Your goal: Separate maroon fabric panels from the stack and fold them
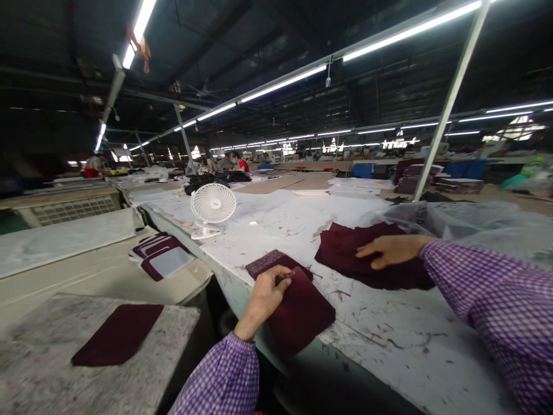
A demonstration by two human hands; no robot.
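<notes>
My left hand point(265, 295) pinches the upper edge of a maroon fabric piece point(302, 311) between thumb and fingers. That piece hangs partly over the table's near edge. Just behind it lies a small maroon stack with a speckled edge point(268, 262), partly covered by the held piece. To the right, my right hand point(394, 250) rests on a loose pile of maroon fabric pieces point(341, 248). Its index finger and thumb are apart and nothing shows between them; the other fingers are mostly hidden.
A white clip fan point(213, 204) stands on the white table point(276, 213). On the lower left surface are a folded maroon piece point(118, 334) and maroon pieces with pale panels point(166, 262). Clear plastic sheeting point(484, 227) and a slanted pole point(451, 104) are at right. People work far back.
</notes>
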